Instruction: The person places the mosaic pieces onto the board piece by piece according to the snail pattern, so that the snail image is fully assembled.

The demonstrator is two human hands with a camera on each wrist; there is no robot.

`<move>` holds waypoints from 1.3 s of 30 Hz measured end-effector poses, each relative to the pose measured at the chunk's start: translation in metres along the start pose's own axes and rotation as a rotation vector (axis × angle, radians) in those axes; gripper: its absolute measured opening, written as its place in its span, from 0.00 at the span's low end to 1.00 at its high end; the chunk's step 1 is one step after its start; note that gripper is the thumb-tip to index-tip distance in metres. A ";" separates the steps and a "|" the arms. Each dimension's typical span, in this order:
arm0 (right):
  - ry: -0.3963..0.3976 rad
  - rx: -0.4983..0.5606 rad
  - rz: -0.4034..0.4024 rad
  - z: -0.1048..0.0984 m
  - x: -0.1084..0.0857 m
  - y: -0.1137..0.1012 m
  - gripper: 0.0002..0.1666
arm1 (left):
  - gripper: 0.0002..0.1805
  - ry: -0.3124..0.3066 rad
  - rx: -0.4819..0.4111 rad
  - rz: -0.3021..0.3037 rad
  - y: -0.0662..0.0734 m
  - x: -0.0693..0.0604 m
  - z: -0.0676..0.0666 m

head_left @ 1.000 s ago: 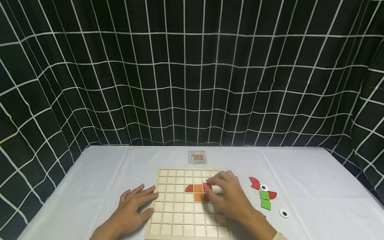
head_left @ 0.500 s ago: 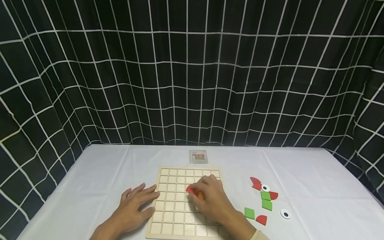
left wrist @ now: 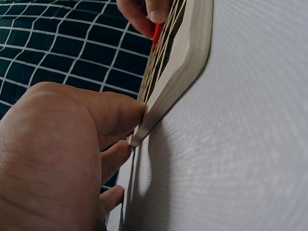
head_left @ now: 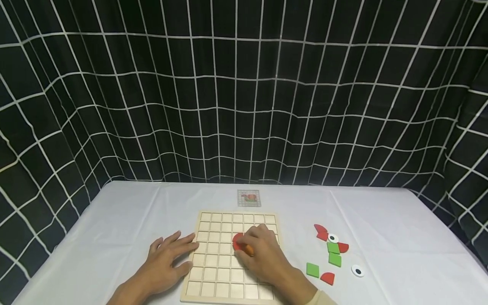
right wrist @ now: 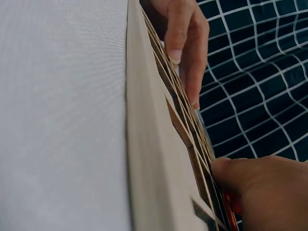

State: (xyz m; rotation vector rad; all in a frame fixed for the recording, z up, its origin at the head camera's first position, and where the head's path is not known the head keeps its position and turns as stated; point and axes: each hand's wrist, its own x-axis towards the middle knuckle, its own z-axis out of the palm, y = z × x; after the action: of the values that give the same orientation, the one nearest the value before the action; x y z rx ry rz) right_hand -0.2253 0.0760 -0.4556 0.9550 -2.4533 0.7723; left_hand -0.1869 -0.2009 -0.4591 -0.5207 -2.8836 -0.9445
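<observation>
A square wooden grid board (head_left: 213, 262) lies on the white tablecloth. My left hand (head_left: 164, 260) rests beside its left edge with fingers spread, fingertips touching the rim in the left wrist view. My right hand (head_left: 261, 254) is over the middle of the board and pinches a red quarter-circle tile (head_left: 237, 246) between thumb and fingers. Another red quarter-circle tile (head_left: 238, 236) sits in the cell just above it. Part of an orange tile (head_left: 249, 250) shows under the right hand; the cells behind the hand are hidden.
Right of the board lie loose green square tiles (head_left: 312, 270), several red tiles (head_left: 327, 278) and two white eye discs (head_left: 357, 270). A small picture card (head_left: 249, 198) lies beyond the board. Black cloth with a white grid stands behind the table.
My right hand has moved left across the board, from the red tiles right of the orange ones to the left side of them. The left hand stays at the board's edge.
</observation>
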 end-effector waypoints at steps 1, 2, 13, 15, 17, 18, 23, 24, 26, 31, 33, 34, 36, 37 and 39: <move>-0.009 0.002 0.005 0.000 0.000 0.000 0.11 | 0.21 0.001 0.000 0.003 0.000 0.000 0.000; -0.016 0.003 0.009 0.000 0.000 0.000 0.11 | 0.21 0.002 -0.001 0.006 0.000 0.000 0.000; 0.038 0.037 -0.079 0.000 -0.002 0.004 0.09 | 0.21 0.005 -0.009 0.009 0.001 -0.001 0.001; 0.045 0.034 -0.080 0.001 -0.002 0.005 0.09 | 0.21 0.007 -0.007 0.010 0.001 -0.001 0.000; 0.051 0.034 -0.077 0.002 -0.002 0.005 0.09 | 0.21 0.009 -0.006 0.014 0.001 -0.001 0.000; 0.054 0.033 -0.077 0.002 -0.002 0.006 0.08 | 0.21 0.010 -0.005 0.016 0.001 0.000 0.000; 0.069 0.028 -0.072 0.001 -0.001 0.004 0.07 | 0.21 0.012 -0.006 0.013 0.001 0.000 0.000; 0.071 0.025 -0.065 0.001 -0.001 0.003 0.07 | 0.21 0.010 -0.008 0.010 0.001 0.000 0.001; 0.080 0.024 -0.051 -0.002 0.000 0.001 0.06 | 0.21 0.006 -0.011 0.004 0.001 -0.001 0.000; 0.092 0.077 -0.019 -0.016 0.002 -0.005 0.08 | 0.21 0.007 -0.014 0.001 0.002 -0.001 0.001; 0.095 0.107 -0.011 -0.023 0.003 -0.007 0.10 | 0.21 0.011 -0.009 0.007 0.002 -0.001 0.001; 0.099 0.118 -0.009 -0.028 0.002 -0.007 0.10 | 0.21 0.012 -0.007 0.011 0.002 0.000 0.001; 0.105 0.132 0.002 -0.037 0.001 -0.007 0.11 | 0.21 0.012 -0.002 0.015 0.001 0.000 0.001; 0.110 0.132 0.010 -0.041 0.001 -0.007 0.12 | 0.21 0.011 0.002 0.012 0.001 0.000 0.001; 0.125 0.132 0.013 -0.051 -0.001 -0.006 0.13 | 0.21 0.011 0.002 0.011 0.001 -0.001 0.000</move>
State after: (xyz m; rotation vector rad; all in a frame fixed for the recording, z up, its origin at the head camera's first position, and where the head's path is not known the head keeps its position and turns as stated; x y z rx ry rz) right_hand -0.2125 0.1046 -0.4153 0.9087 -2.3267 0.9788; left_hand -0.1861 -0.2005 -0.4590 -0.5292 -2.8682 -0.9396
